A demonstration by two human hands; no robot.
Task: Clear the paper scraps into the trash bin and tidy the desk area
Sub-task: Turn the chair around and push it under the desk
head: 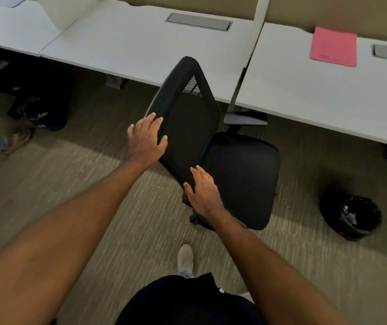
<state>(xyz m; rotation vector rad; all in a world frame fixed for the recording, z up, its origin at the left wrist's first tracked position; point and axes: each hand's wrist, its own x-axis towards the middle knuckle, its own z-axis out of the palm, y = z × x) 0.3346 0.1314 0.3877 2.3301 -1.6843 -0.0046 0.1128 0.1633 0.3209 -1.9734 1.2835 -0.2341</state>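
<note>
A black mesh office chair (187, 118) stands in front of the white desk (140, 48), its backrest turned toward me. My left hand (146, 140) lies flat against the left edge of the backrest, fingers spread. My right hand (203, 191) rests flat on the lower part of the backrest, fingers apart. Neither hand grips anything. A black trash bin (352, 216) with a dark liner and white paper scraps inside stands on the carpet at the right. A pink paper folder (334, 46) lies on the right-hand desk (316, 95).
A second black bin (39, 111) stands under the left desk. Another person's shoe (20, 137) shows at the left edge. My own shoe (185, 255) is on the carpet behind the chair. Grey cable hatches (198, 21) are set into the desktops.
</note>
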